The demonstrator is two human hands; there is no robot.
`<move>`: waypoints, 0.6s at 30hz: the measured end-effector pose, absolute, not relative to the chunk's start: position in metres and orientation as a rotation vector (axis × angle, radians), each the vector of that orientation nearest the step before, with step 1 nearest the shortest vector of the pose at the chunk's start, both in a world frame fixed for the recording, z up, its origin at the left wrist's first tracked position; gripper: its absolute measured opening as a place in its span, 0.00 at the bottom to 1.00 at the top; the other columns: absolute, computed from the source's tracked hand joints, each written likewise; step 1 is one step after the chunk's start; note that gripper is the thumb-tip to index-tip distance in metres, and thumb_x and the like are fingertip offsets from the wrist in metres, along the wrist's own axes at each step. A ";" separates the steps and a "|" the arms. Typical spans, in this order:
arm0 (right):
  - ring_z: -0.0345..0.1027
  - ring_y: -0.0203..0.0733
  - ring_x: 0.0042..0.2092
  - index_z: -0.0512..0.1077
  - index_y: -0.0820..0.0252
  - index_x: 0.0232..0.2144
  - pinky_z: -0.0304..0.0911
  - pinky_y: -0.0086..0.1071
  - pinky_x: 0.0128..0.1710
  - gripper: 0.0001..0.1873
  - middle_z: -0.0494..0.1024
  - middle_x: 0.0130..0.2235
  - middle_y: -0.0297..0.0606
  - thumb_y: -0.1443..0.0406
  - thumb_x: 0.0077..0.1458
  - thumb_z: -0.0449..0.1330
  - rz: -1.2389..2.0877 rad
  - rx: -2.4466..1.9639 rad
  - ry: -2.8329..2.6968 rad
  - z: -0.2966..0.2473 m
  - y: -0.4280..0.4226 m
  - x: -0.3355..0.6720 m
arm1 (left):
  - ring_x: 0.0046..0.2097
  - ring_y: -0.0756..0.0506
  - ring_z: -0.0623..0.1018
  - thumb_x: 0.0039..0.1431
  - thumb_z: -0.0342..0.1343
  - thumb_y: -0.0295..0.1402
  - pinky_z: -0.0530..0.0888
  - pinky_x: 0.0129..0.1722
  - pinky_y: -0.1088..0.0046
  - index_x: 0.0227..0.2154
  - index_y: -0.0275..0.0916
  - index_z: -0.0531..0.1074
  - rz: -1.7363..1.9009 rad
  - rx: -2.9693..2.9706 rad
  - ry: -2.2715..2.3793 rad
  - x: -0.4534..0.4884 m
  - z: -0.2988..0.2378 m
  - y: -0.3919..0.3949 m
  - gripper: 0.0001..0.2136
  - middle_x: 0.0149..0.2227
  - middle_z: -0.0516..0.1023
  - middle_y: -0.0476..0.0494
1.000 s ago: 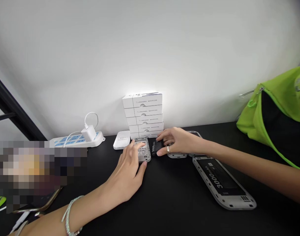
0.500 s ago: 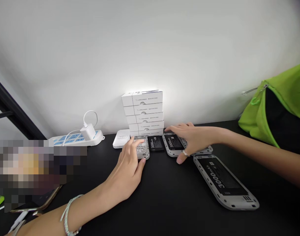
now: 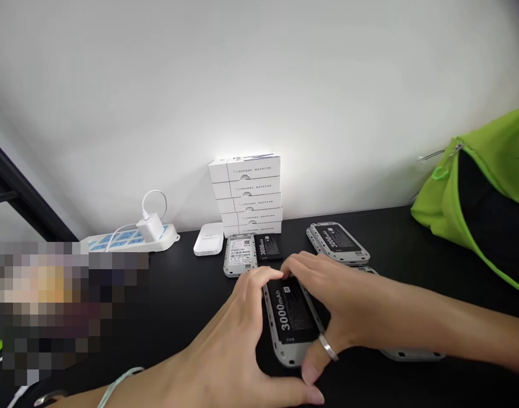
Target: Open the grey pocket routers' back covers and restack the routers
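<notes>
From here I see the grey shell [image 3: 288,353] between the two hands over the black counter [image 3: 183,300], a black battery [image 3: 293,311] seated in it. Its long axis runs away from the person, far end leaning a little left. The right hand [image 3: 347,309] is the nearer — it arches over the long right edge, fingers bent at the far end, thumb by the near corner, its grip pinching the shell lengthwise. The left hand [image 3: 234,345] curves in from the other side, its grip spread wide: fingertips just beside the right's, thumb well apart, below the near end. Whether the shell touches the counter, I can't tell.
</notes>
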State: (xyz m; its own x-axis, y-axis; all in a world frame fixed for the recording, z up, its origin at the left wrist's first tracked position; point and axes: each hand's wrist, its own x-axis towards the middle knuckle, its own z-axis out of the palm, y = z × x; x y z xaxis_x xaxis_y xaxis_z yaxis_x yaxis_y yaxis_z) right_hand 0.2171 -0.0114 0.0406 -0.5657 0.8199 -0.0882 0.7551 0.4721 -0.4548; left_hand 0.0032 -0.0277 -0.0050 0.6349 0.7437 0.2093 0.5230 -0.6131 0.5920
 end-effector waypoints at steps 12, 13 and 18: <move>0.68 0.41 0.38 0.53 0.51 0.38 0.65 0.36 0.38 0.20 0.72 0.38 0.31 0.65 0.52 0.63 1.156 -1.025 -2.112 0.039 0.006 0.210 | 0.52 0.38 0.69 0.41 0.70 0.39 0.72 0.51 0.53 0.55 0.48 0.43 0.883 2.242 1.115 -0.001 -0.008 -0.003 0.45 0.53 0.61 0.39; 0.69 0.40 0.37 0.52 0.50 0.40 0.65 0.36 0.38 0.20 0.73 0.36 0.30 0.66 0.53 0.61 1.248 -0.952 -2.033 0.040 0.010 0.210 | 0.53 0.37 0.69 0.42 0.69 0.40 0.72 0.52 0.52 0.56 0.47 0.43 0.897 2.238 1.164 -0.002 -0.009 0.000 0.44 0.53 0.60 0.39; 0.68 0.38 0.34 0.63 0.53 0.38 0.65 0.36 0.39 0.08 0.73 0.32 0.32 0.66 0.56 0.57 0.953 -1.225 -1.831 0.036 0.044 0.211 | 0.60 0.33 0.60 0.51 0.63 0.46 0.67 0.55 0.46 0.58 0.48 0.46 0.909 2.246 1.445 -0.006 -0.013 0.010 0.38 0.57 0.57 0.36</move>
State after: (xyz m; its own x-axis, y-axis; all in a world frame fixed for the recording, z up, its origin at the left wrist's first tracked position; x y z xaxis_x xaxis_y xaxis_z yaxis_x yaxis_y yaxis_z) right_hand 0.2115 0.0443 0.0358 -0.2853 0.9445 0.1626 0.4086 0.2733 -0.8708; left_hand -0.0056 0.0095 -0.0128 0.2861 0.8963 0.3388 0.6934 -0.4377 0.5724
